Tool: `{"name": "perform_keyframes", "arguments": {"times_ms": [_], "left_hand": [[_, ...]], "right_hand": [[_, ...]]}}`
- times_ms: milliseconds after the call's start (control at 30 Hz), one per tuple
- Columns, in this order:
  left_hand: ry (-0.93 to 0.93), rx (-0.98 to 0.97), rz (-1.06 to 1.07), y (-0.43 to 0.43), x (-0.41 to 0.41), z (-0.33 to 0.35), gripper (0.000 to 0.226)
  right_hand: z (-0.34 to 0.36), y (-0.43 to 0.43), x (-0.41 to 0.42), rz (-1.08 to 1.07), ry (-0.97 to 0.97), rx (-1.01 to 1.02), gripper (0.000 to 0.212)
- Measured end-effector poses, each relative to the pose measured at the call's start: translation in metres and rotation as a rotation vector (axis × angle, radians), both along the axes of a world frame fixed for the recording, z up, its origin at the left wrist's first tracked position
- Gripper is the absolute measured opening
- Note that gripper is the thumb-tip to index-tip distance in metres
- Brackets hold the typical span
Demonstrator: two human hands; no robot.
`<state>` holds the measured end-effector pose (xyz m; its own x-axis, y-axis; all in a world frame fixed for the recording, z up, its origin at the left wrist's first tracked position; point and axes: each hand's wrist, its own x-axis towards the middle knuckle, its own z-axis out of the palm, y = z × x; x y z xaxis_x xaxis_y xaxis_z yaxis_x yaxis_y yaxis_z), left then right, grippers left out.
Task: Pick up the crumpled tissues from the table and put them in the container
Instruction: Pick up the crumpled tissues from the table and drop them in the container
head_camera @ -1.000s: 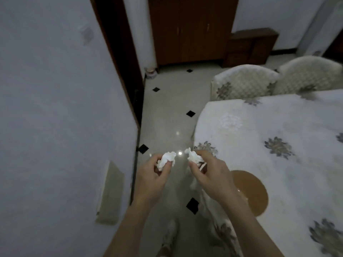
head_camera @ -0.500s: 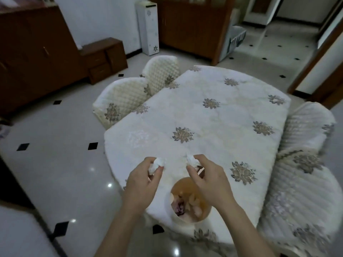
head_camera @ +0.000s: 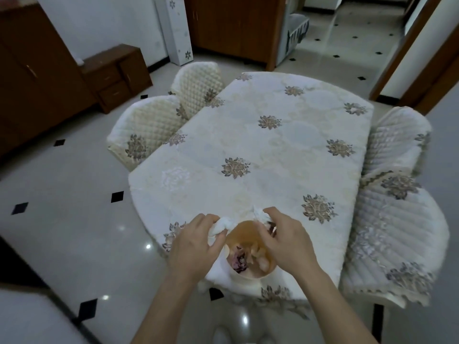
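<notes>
The left tissue (head_camera: 221,225) is pinched by the left hand (head_camera: 196,244) at 10 o'clock on the container (head_camera: 244,233) rim, the right tissue (head_camera: 260,216) by the right hand (head_camera: 285,242) at 1 o'clock. Drop step judged in hand: both are to be centred over the opening, then fingers spread.

Home dining room: clothed table (head_camera: 260,150) centre, quilted chairs (head_camera: 139,132) at 10 and 3 o'clock, wood cabinets (head_camera: 32,78) at 10, tiled floor (head_camera: 62,219).

Container (head_camera: 250,275) on table's (head_camera: 273,150) near edge; chairs (head_camera: 139,137) both sides.
</notes>
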<state>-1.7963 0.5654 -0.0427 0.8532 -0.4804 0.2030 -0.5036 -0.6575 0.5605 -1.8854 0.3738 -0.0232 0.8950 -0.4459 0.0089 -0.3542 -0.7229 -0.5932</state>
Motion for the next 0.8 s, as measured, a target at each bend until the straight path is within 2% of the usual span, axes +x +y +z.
{"name": "perform_keyframes", "arguments": {"times_ms": [200, 400, 567, 800], "left_hand": [[-0.069, 0.123, -0.056, -0.013, -0.007, -0.008, 0.033], [0.050, 0.436, -0.162, -0.030, -0.013, -0.013, 0.073], [-0.042, 0.377, -0.087, -0.026, -0.008, -0.012, 0.069], [-0.179, 0.305, -0.084, -0.037, 0.003, 0.015, 0.061]], "right_hand": [[-0.011, 0.000, -0.007, 0.008, 0.031, -0.136, 0.030], [-0.031, -0.011, -0.018, 0.113, 0.170, -0.296, 0.050], [-0.034, -0.015, -0.018, 0.077, 0.092, -0.284, 0.049], [-0.011, -0.018, 0.000, 0.081, -0.058, -0.334, 0.049]]}}
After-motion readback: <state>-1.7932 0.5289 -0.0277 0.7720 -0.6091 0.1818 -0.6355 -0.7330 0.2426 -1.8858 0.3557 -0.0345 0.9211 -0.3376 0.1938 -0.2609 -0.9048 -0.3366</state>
